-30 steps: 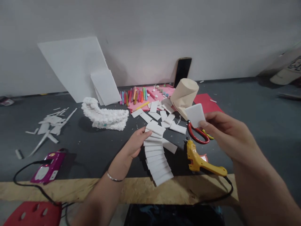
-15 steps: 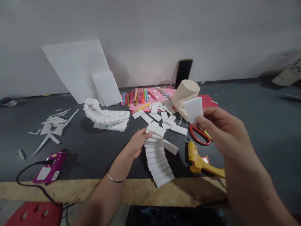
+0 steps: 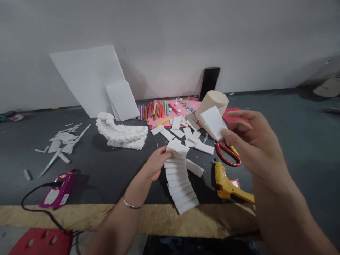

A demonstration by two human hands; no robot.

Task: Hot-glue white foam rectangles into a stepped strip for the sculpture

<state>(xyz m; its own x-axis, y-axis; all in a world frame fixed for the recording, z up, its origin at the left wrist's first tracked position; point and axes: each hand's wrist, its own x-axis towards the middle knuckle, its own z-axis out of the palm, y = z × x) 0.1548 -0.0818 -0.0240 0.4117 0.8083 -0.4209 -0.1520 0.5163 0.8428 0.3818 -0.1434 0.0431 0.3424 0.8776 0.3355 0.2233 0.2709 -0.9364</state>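
My left hand [image 3: 156,163] pinches the top end of a curved strip of overlapping white foam pieces [image 3: 180,182], which hangs toward the table's front edge. Between thumb and fingers of my right hand [image 3: 252,141] is a flat white foam piece [image 3: 214,122], raised above the table. Below that hand lie red-handled scissors [image 3: 228,156] and a yellow glue gun [image 3: 224,182]. Several loose white foam rectangles [image 3: 177,132] are scattered just beyond the strip. One more foam rectangle [image 3: 195,168] rests beside it on the right.
A bumpy white curved piece [image 3: 124,134] sits left of centre, near white scraps [image 3: 62,140]. Crayons [image 3: 155,109] lie on pink paper. A phone [image 3: 209,83] and white boards [image 3: 87,78] lean on the wall. A beige roll [image 3: 212,101] stands right; a purple power strip [image 3: 57,191] lies front left.
My right hand has tilted the white foam piece and shifted it slightly left, and its fingers have spread more. My left hand keeps its pinch on the strip. The view has moved slightly.
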